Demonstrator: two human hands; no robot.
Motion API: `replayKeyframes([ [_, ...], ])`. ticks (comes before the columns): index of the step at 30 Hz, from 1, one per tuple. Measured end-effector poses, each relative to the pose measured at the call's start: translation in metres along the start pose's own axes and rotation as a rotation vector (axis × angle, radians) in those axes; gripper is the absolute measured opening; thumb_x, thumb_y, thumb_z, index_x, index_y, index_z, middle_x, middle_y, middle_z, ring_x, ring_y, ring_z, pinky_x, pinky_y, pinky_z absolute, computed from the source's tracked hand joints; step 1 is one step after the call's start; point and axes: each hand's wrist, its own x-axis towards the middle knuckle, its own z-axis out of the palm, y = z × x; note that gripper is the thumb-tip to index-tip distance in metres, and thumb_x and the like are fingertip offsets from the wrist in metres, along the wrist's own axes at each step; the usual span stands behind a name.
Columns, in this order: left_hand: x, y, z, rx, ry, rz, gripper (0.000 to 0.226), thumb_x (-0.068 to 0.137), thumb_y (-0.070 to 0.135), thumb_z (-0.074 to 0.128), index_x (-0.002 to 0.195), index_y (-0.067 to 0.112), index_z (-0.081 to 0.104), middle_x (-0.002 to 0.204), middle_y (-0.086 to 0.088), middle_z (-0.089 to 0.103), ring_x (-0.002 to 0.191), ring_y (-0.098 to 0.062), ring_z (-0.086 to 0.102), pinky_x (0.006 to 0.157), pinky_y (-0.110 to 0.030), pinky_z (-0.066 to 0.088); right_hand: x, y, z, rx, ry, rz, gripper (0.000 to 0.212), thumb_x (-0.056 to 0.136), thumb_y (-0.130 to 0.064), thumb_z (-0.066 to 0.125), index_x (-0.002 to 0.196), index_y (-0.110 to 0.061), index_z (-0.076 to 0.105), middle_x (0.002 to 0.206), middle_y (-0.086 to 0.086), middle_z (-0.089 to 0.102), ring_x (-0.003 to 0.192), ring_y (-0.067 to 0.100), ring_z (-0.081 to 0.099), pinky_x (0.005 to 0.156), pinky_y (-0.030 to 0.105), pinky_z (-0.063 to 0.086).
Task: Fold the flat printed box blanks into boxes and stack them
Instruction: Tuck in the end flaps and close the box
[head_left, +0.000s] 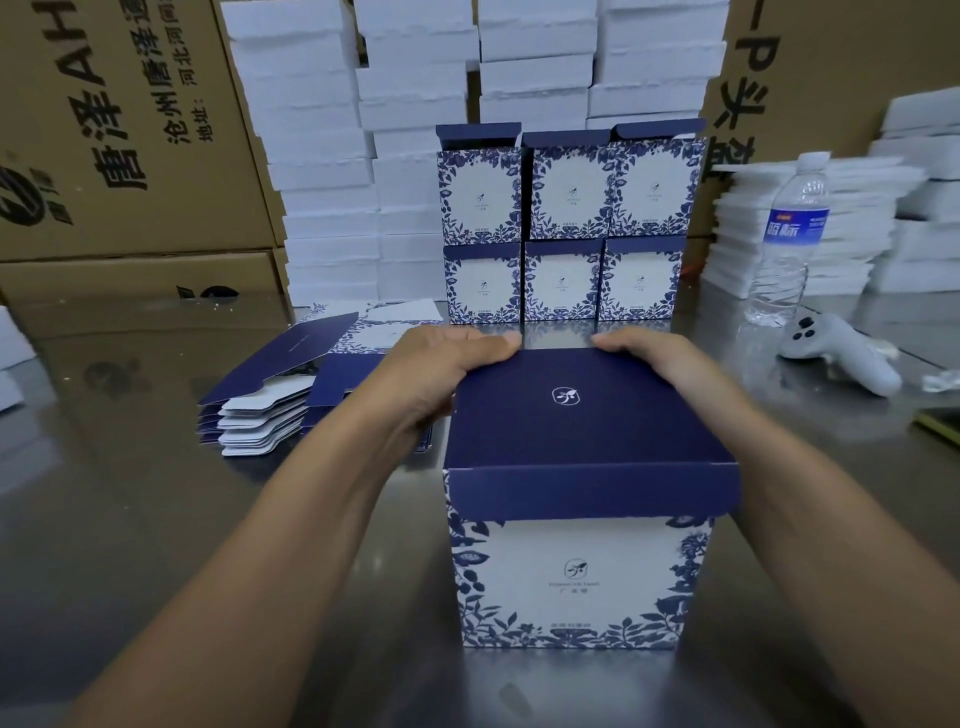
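Observation:
A folded box, white with blue floral print and a dark blue lid, stands on the steel table right in front of me. My left hand grips its far left top corner, fingers curled over the back edge. At the far right top corner my right hand holds it the same way. Behind it, several finished boxes are stacked in two rows against the back. A pile of flat printed blanks lies to the left of my left arm.
Tall stacks of white foam boxes fill the back. Large brown cartons stand at the left. At the right are a water bottle, a white handheld controller and more white foam pieces.

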Motion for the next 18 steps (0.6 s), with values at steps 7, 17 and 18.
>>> replayKeyframes([
  [7, -0.003, -0.016, -0.007, -0.064, 0.097, 0.122, 0.018, 0.09, 0.026, 0.061, 0.075, 0.015, 0.066, 0.062, 0.005, 0.069, 0.053, -0.006, 0.064, 0.047, -0.009, 0.045, 0.0, 0.001, -0.002, 0.004, -0.03, 0.003, 0.013, 0.089, -0.02, 0.059, 0.079, -0.013, 0.063, 0.045, -0.001, 0.062, 0.033, 0.01, 0.056, 0.032, 0.012, 0.037],
  [17, -0.001, -0.024, -0.004, -0.145, 0.12, 0.235, 0.043, 0.092, 0.018, 0.059, 0.05, 0.016, 0.049, 0.047, 0.009, 0.053, 0.04, -0.001, 0.05, 0.044, -0.01, 0.04, 0.0, 0.004, -0.007, -0.071, 0.051, -0.046, 0.016, 0.085, -0.032, 0.062, 0.084, -0.016, 0.067, 0.053, -0.004, 0.065, 0.04, 0.007, 0.059, 0.036, 0.011, 0.039],
  [18, -0.003, -0.026, -0.002, -0.174, 0.13, 0.241, 0.035, 0.092, 0.02, 0.059, 0.058, 0.012, 0.053, 0.053, 0.006, 0.056, 0.044, -0.004, 0.052, 0.047, -0.012, 0.042, -0.002, 0.004, -0.007, -0.093, 0.065, -0.05, 0.017, 0.084, -0.034, 0.064, 0.083, -0.017, 0.068, 0.052, -0.004, 0.065, 0.038, 0.007, 0.059, 0.035, 0.01, 0.037],
])
